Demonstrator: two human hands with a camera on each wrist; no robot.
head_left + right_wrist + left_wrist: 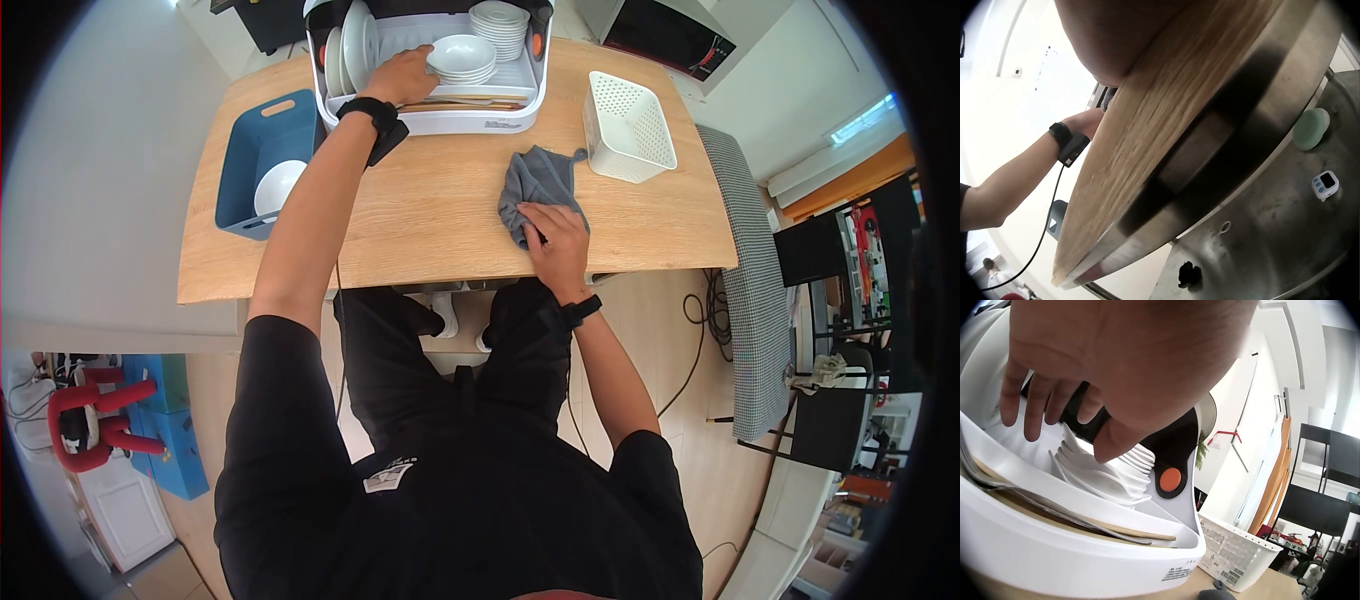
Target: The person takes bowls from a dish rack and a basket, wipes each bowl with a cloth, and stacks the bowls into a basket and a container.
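Observation:
My left hand (402, 76) reaches into a white dish rack (440, 121), between upright plates (359, 45) and a stack of white bowls (463, 57). In the left wrist view the fingers (1034, 406) of that hand hang down, spread apart and holding nothing. Its thumb overlaps the edge of the bowl stack (1100, 478). My right hand (558, 243) rests on a crumpled grey cloth (540, 175) near the table's front edge, fingers laid over the fabric. The right wrist view shows little of that hand, mostly the table edge.
A blue bin (240, 185) with a white bowl (280, 188) stands left of the rack. To the right is a white perforated basket (630, 125). Chopsticks and a fork (1054, 509) lie in the rack's front tray. Small white dishes (499, 28) are stacked behind the bowls.

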